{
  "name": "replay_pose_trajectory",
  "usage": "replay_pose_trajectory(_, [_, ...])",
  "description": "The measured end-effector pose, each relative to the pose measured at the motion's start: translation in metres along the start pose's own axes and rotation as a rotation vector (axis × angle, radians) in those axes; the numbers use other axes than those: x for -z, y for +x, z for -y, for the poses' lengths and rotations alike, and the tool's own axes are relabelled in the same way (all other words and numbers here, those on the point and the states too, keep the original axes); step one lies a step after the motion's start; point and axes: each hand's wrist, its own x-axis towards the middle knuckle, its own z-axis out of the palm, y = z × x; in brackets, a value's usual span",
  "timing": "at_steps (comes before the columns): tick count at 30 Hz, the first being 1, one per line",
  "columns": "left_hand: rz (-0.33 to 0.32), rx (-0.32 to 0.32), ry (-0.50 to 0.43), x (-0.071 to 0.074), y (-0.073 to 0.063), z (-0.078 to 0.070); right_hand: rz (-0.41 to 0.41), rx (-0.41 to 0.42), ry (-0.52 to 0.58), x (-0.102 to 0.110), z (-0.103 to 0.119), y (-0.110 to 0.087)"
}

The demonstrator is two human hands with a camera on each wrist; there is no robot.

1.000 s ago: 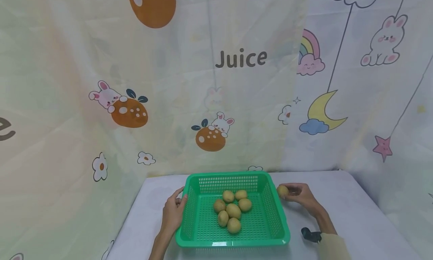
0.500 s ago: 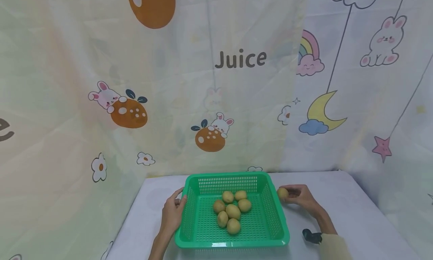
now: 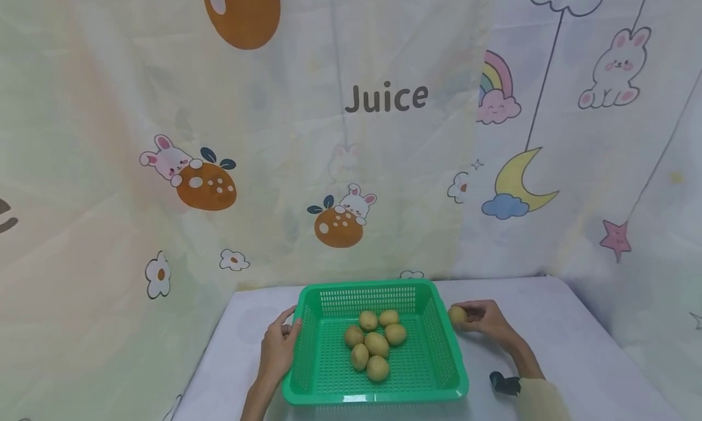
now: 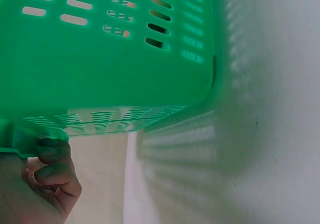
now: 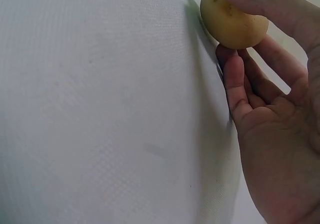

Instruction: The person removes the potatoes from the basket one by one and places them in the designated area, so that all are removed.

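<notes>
A green slotted plastic basket (image 3: 378, 399) stands on the table in the head view. Several small yellow-brown potatoes (image 3: 376, 345) lie grouped on its bottom. My left hand (image 3: 276, 351) grips the left rim of the basket, and in the left wrist view its curled fingers (image 4: 55, 171) show under the edge. Just outside the opposite side, my right hand (image 3: 488, 320) pinches one more potato (image 3: 457, 315) between thumb and fingertips. Close up in the right wrist view, that potato (image 5: 232, 26) has small dark spots, and the hand is low beside the white cloth.
A white cloth covers the table (image 3: 565, 336). Printed curtains (image 3: 406, 165) hang close behind it and along both sides. A small black device (image 3: 503, 383) sits at the right wrist, by the beige sleeve (image 3: 543, 399).
The head view has shifted very slightly. Both hands, the basket and the potatoes keep their places.
</notes>
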Motion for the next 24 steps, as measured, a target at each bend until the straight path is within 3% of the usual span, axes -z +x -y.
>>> replay_pose_trajectory(24, [0.005,0.001,-0.005,0.001,-0.001,0.001,0.03,-0.017,-0.122,-0.003,0.014,0.002])
